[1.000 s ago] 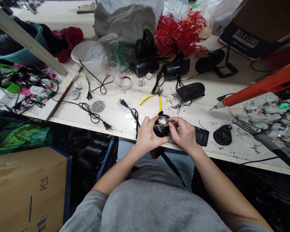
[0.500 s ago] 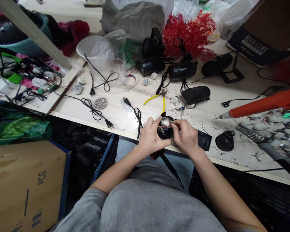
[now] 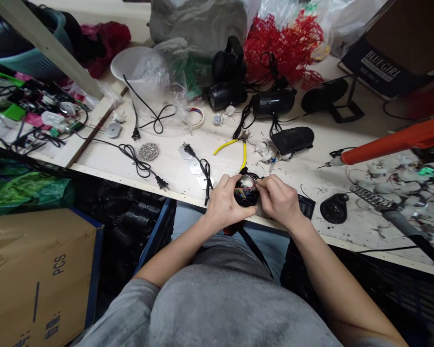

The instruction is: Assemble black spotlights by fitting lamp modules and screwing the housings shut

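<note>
My left hand (image 3: 222, 202) curls its thumb and fingers around a round black housing (image 3: 246, 198) at the table's front edge. Inside the open housing sit a silvery-white round part (image 3: 246, 181), thin coloured wires and a bit of circuit board. At the housing's right rim, my right hand (image 3: 279, 198) pinches what looks like a thin wire; the fingertips partly cover it. Just beyond the housing lie yellow-handled cutters (image 3: 245, 152), their handles spread. A black flat part (image 3: 306, 207) shows partly behind my right hand.
An orange-handled soldering iron or screwdriver (image 3: 386, 144) juts in from the right, above a coiled spring holder (image 3: 371, 196). A black plug cord (image 3: 205, 168) lies left of my hands. Black lamp-like housings (image 3: 274, 103) stand at the back. A cardboard box (image 3: 32, 274) is at lower left.
The view has shifted slightly. My left hand still holds the housing, and my right fingers stay at its rim with only a small movement.
</note>
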